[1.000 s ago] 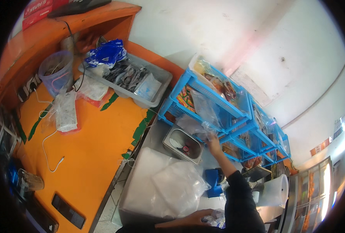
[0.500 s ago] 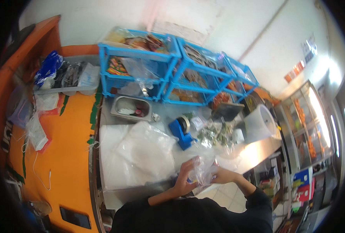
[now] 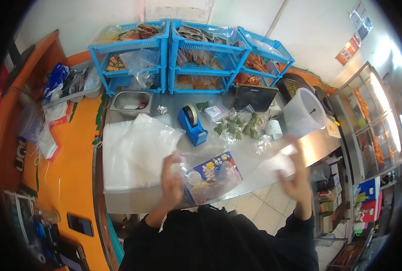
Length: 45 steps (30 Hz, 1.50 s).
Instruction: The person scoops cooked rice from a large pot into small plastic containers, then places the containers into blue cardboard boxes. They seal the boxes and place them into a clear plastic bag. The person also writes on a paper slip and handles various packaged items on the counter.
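Observation:
My left hand (image 3: 171, 183), smeared by motion, is closed at the left side of a clear plastic bag (image 3: 179, 163). Beside it, at the counter's near edge, a blue printed packet with coloured pictures (image 3: 212, 174) shows through the clear plastic. My right hand (image 3: 296, 178) is lifted off to the right, blurred, its thumb and fingers apart and nothing seen in them. Left of the packet lies a stack of clear plastic bags (image 3: 137, 151). A blue tape dispenser (image 3: 194, 128) with a roll of tape stands behind the packet.
Blue stacked baskets (image 3: 205, 71) of packaged food line the wall. Bagged green leafy parcels (image 3: 241, 126), a dark tablet-like screen (image 3: 253, 98), a white roll (image 3: 273, 129) and a translucent bucket (image 3: 303, 113) occupy the right. A metal tin (image 3: 131, 103) sits back left; a phone (image 3: 80, 224) lies on the orange table.
My hands have moved apart; both were together on clear plastic close to my body. The right hand has let go and swung right. The printed packet now lies in plain view.

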Each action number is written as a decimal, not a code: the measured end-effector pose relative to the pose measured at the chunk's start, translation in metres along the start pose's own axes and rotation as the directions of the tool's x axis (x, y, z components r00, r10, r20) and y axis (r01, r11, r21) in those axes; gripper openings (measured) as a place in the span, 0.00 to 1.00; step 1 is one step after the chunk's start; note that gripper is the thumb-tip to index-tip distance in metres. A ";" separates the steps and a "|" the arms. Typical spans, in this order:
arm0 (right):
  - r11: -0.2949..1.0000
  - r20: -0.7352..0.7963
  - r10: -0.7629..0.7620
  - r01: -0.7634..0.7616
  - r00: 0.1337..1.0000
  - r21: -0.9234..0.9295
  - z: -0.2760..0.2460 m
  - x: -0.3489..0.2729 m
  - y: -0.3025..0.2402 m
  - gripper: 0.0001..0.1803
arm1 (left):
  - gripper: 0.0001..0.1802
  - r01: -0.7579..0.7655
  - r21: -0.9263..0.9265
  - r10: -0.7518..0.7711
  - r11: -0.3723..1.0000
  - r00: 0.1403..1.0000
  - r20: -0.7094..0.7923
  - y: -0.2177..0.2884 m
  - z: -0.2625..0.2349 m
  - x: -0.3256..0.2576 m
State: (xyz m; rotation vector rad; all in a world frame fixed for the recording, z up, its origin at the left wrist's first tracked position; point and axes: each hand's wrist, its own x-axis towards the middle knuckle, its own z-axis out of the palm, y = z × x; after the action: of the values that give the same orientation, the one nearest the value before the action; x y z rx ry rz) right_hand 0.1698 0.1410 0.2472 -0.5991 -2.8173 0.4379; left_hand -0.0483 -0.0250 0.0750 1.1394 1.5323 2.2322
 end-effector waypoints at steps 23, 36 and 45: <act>0.860 -0.067 -0.370 0.369 0.926 0.353 0.197 0.014 0.067 0.15 | 0.30 -0.336 0.556 0.043 0.761 0.880 0.473 -0.023 0.053 -0.037; 0.678 0.099 -0.721 0.667 0.686 0.309 0.178 0.049 0.034 0.11 | 0.20 0.532 0.409 -0.574 0.742 0.188 0.797 -0.016 0.089 -0.013; 0.491 0.224 0.036 -0.212 0.974 0.845 0.160 0.049 0.150 0.20 | 0.22 0.856 0.056 -0.789 0.514 0.446 0.422 -0.046 0.102 -0.032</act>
State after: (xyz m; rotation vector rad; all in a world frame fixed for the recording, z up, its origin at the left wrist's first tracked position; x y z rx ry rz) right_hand 0.1353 0.2544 0.0565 -0.5161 -2.1998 1.8696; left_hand 0.0323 0.0490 0.0369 0.5089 1.2654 1.2922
